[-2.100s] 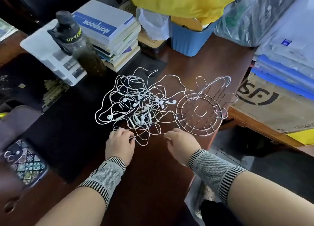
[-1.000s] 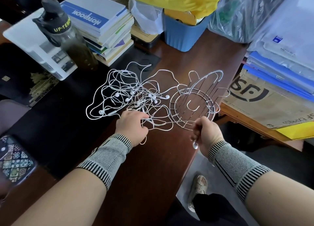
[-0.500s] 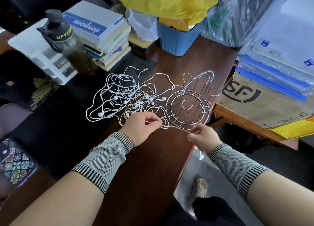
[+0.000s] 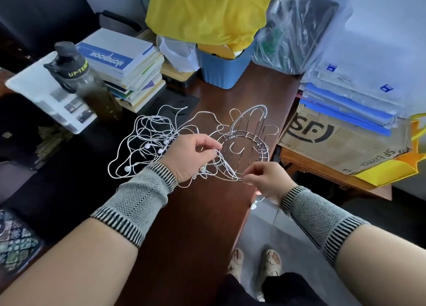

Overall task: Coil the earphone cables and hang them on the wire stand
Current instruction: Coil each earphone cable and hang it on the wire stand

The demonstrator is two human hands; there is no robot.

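Head view: tangled white earphone cables (image 4: 147,142) on dark wooden desk (image 4: 196,225), beside round silver wire stand (image 4: 251,144). Left hand (image 4: 191,158), right hand (image 4: 267,179) pinching one strand. Nothing coiled, nothing hung; everything left.

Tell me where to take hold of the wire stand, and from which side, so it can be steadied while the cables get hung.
Probably best: grip the wire stand by its arched top handle, coming from above. The arch rises clear of the hooks and the tangled earphone cables at its left, and the right hand sits nearest.
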